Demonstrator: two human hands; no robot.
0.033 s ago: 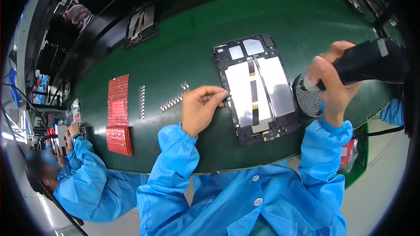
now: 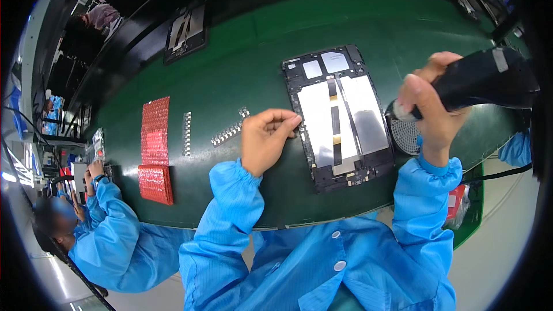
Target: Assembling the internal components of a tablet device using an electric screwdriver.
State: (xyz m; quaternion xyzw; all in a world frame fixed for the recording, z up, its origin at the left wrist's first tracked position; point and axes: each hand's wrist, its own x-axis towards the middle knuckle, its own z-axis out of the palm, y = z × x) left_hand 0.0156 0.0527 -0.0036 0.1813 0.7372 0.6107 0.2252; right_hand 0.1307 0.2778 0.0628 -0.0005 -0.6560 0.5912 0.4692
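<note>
An opened tablet [image 2: 369,124] lies on the green table with its inside up, showing silver panels, a dark ribbon cable and a black frame. Thumb and forefinger of my left hand [image 2: 265,137] are pinched together at the tablet's left edge; anything between them is too small to make out. My right hand [image 2: 436,106] is wrapped round a thick black hand tool [image 2: 478,82] with a light collar at its lower end. That end is held over a round, pale tray full of small holes [image 2: 405,137], just right of the tablet, and partly covers it.
Left of my left hand lie strips of small parts [image 2: 227,133] and another such strip [image 2: 186,133]. Red bubble wrap [image 2: 155,129] is further left. A second opened tablet [image 2: 185,31] sits at the back left. At the lower left a co-worker in a blue smock [image 2: 118,242] works.
My right hand and the black tool have shifted very slightly. The left hand keeps its pinch at the tablet's edge.
</note>
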